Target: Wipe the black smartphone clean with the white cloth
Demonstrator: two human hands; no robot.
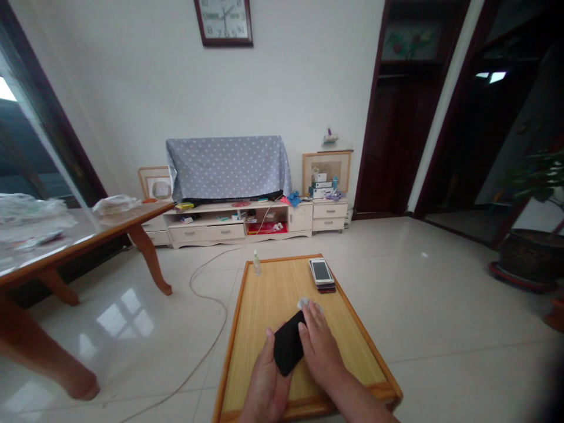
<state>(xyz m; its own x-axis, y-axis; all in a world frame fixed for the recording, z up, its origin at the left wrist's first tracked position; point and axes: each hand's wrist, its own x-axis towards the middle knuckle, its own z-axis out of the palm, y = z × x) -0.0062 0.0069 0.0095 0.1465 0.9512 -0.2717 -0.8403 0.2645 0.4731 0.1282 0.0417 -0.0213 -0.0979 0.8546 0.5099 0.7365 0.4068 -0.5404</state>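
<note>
A black phone-shaped slab (288, 343), probably a phone, lies tilted in my left hand (271, 373), with the thumb along its left edge and the fingers beneath. Over its upper right edge, my right hand (321, 346) presses its fingers together. Crumpled white tissue or cloth (302, 303) sticks out around those fingertips; most of it is hidden. Both hands are above the near half of a low wooden table (268, 305). Beyond my right hand, a stack of phones topped by a white phone with a dark screen (321, 271) rests near the table's right edge.
A clear bottle with a greenish top (257, 263) stands at the table's far left corner. A cable (225, 311) curves across the tiled floor. To the left is a larger wooden table (150, 247); a potted plant (529, 252) stands right, a white cabinet (207, 234) ahead.
</note>
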